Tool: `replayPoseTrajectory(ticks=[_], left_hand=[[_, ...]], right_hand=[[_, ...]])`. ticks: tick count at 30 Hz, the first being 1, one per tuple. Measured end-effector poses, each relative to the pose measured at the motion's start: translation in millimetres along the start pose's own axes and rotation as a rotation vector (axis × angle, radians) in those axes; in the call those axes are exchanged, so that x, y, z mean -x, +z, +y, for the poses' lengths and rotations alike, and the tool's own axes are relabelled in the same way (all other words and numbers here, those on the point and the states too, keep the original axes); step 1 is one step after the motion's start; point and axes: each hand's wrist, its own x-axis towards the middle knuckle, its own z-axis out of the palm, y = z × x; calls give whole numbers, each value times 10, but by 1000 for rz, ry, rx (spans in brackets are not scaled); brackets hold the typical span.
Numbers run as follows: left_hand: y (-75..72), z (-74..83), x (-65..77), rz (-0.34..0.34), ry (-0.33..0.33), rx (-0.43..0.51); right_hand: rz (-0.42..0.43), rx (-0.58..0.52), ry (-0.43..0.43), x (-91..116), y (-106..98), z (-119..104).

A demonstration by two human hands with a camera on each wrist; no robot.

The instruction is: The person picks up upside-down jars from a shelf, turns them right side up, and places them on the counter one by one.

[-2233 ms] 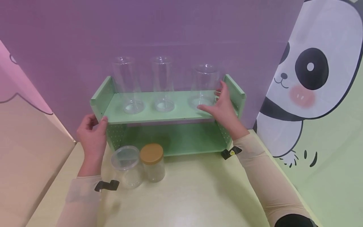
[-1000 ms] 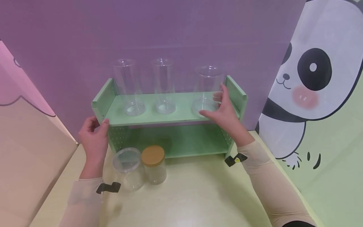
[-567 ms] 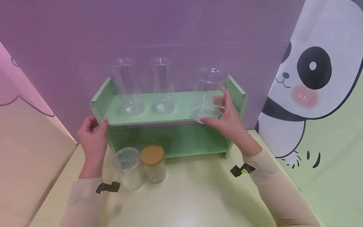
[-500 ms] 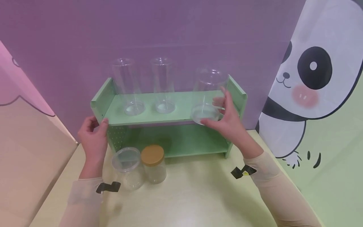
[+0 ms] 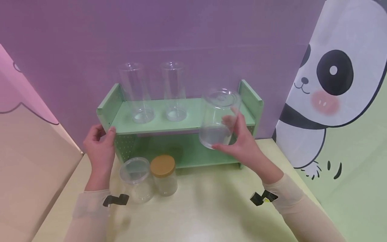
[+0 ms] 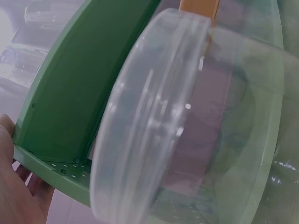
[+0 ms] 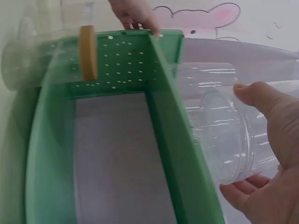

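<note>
My right hand grips a wide clear jar round its right side, thumb low in front and fingers behind. The jar tilts slightly in front of the upper board of a green two-tier shelf; in the right wrist view, the jar shows a frosted end. My left hand holds the shelf's left side panel, thumb on its front edge; the left wrist view shows that hand at the panel. Two tall clear jars, a left one and a middle one, stand on the upper board.
Below the shelf's left front, a clear-lidded jar and a jar with a tan lid stand side by side on the pale table. A purple wall rises behind the shelf, and a panda picture covers the right wall.
My right hand has taken the wide jar off the upper board and brought it forward and down, tilting it. The left hand stays on the side panel.
</note>
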Motion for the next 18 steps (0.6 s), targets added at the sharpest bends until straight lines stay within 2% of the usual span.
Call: replayPoseTrajectory(ticks=[4, 9, 14, 18], left_hand=[[2, -11, 0, 2, 18, 4], [3, -22, 1, 12, 54, -10], [-2, 0, 9, 13, 46, -12], [-2, 78, 52, 8, 42, -4]], right_hand=[[-25, -27, -44, 79, 58, 20], [-73, -46, -61, 174, 137, 9], [-113, -81, -50, 251, 231, 33], [-130, -96, -33, 336, 322, 84]])
